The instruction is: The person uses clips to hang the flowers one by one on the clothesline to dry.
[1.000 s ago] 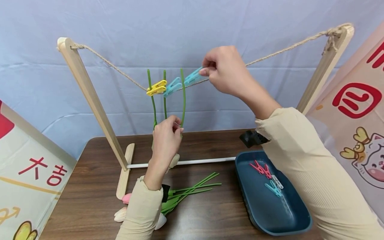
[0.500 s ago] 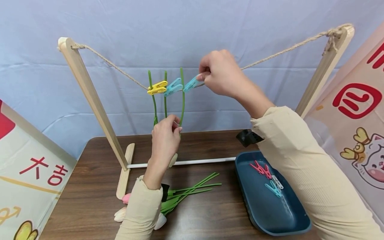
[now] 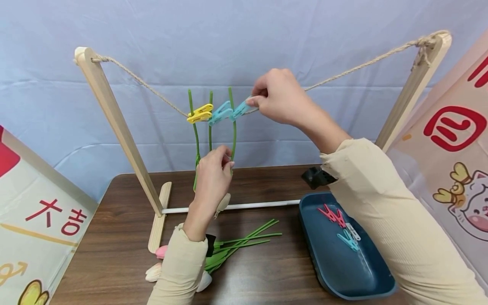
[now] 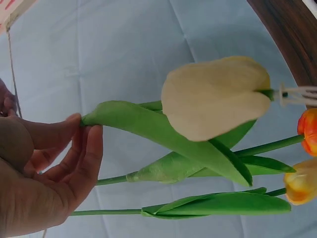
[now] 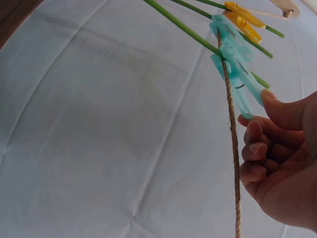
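Left hand (image 3: 212,176) and right hand (image 3: 280,97) meet at a sagging rope (image 3: 348,70). The left thumb and fingertips pinch a cream tulip (image 4: 213,101) by its stem, just where the leaf begins; the bloom hangs downward and the stem's bare end stands above the rope. The right thumb and forefinger hold the handles of a light-blue clip (image 3: 241,110), its jaws set at rope and stem; whether they grip both fully cannot be told. Just to its left, a second blue clip (image 3: 220,113) and a yellow clip (image 3: 200,113) each fasten a stem to the rope. Probable faults: should the jaws catch only the stem's edge, the tulip would likely slip down if the left hand let go. Crowding is a further hazard, since the blue clips sit so close that a sideways push could twist the neighbour loose. Downward pull on the slack rope may shift every stem. Near, more tulips (image 3: 219,256) lie on the table (image 3: 274,275); at right, a dark-blue tray (image 3: 335,271) holds loose clips (image 3: 339,217).
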{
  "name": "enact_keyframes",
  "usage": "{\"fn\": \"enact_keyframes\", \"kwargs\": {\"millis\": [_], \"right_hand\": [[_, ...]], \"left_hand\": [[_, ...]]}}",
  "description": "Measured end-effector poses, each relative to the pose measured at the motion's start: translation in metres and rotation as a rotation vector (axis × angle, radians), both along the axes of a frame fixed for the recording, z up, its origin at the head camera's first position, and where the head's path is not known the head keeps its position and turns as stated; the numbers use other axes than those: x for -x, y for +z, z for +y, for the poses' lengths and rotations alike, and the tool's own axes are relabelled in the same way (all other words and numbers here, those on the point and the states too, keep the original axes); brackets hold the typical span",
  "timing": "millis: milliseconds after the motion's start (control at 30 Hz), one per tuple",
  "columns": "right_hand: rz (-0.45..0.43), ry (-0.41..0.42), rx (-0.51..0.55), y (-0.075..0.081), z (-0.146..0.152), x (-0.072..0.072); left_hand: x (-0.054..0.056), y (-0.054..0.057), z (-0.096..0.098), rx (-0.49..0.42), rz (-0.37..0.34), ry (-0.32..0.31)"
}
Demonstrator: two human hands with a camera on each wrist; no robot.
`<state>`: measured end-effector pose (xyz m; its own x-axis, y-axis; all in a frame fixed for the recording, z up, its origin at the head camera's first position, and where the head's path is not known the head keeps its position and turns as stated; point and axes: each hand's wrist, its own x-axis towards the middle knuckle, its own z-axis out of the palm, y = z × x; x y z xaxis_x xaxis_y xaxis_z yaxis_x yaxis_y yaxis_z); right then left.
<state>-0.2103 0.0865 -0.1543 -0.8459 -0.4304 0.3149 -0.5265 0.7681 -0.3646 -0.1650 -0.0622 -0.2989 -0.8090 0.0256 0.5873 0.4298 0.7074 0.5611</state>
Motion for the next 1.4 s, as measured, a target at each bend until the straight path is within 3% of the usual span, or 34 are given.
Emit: {"fn": "enact_keyframes", "kwargs": {"millis": [233,600,833,1033,1400], "right_hand": [[0.023,0.000,0.032,-0.005,0.005,-0.003],[0.054,0.030,0.167,-0.007,0.014,-0.010],[-0.008,0.051,0.106,-0.019,0.028,-0.013],[-0.105,0.085,0.043,-0.039,0.045,-0.014],[-0.445,0.093,-0.006,-0.098,0.099,-0.010]], "left_hand": [[-0.001,-0.003,0.001,-0.007,-0.048,-0.015],[0.002,-0.006,-0.003,-0.014,-0.056,-0.016],[0.002,-0.005,-0.006,-0.014,-0.074,-0.003],[0.001,-0.006,-0.007,-0.014,-0.084,0.012],[-0.002,-0.011,-0.009,-0.008,-0.119,0.013]]}}
